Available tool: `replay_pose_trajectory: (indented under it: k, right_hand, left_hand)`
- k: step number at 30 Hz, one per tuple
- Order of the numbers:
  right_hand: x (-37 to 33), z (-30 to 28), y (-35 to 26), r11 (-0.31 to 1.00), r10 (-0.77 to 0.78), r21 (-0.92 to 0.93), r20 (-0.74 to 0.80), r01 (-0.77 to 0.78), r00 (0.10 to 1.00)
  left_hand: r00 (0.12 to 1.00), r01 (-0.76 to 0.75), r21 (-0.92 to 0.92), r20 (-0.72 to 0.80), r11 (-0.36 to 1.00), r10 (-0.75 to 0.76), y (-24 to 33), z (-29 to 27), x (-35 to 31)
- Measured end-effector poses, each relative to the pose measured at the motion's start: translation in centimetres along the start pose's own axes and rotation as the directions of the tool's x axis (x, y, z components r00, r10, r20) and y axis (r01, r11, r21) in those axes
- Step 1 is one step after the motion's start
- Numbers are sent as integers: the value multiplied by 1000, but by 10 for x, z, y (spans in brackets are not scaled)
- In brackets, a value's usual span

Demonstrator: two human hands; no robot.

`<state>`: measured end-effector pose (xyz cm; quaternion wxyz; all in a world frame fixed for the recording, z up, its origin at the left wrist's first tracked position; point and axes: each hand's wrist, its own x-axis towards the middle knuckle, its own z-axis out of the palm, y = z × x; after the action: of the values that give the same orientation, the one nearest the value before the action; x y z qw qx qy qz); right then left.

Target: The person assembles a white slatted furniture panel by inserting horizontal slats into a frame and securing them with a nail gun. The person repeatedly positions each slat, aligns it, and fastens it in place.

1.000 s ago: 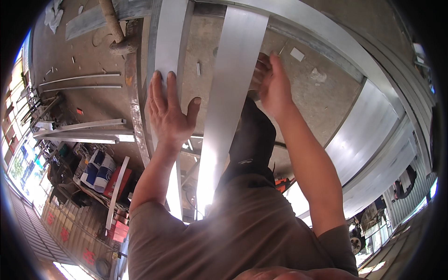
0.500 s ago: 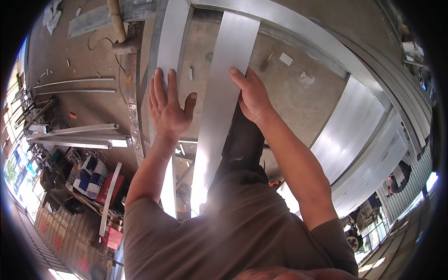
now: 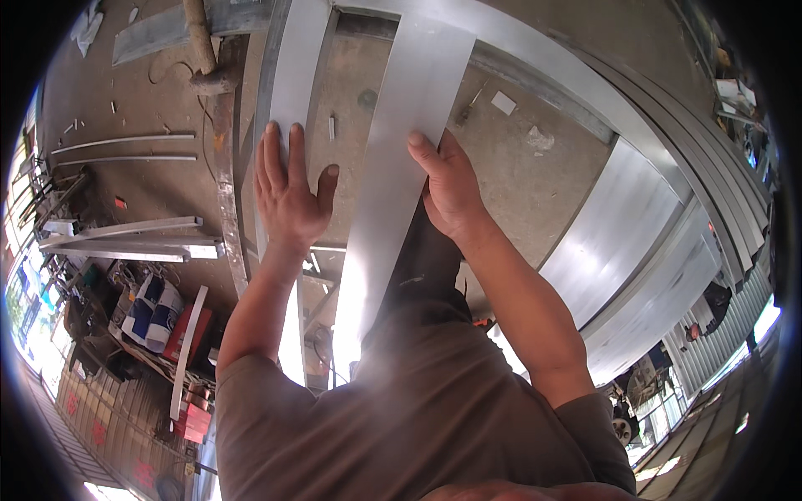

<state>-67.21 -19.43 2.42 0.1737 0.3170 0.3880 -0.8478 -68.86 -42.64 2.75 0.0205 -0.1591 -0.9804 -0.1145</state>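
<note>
A wide metal bar [image 3: 409,108] runs from the upper centre of the frame down to the lower centre. Left of it is a second metal bar [image 3: 299,63]. The left hand [image 3: 288,196], left of centre, rests on this one, fingers spread. The right hand [image 3: 451,188], near centre, grips the wide metal bar's right edge, thumb on top. A hammer [image 3: 201,50] lies upper left; a white square [image 3: 503,103], upper right.

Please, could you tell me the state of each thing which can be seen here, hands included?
Left hand: open, palm down on the left metal bar.
Right hand: closed on the right edge of the middle metal bar.
Left metal bar: lying flat, not gripped.
Middle metal bar: gripped.
Hammer: lying down, unheld.
Thin metal strips: lying apart on the floor.
</note>
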Motion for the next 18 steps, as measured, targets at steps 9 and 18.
replay_pose_trajectory:
  k: [9,18]
  right_hand:
    - [-31,50,-79,974,-225,-47,-24,223,974]
    - [-97,78,-219,826,-555,233,176,514,813]
  left_hand:
    - [995,32,67,96,997,-38,1,-2,-4]
    - [979,131,-7,156,991,-129,7,-10,-4]
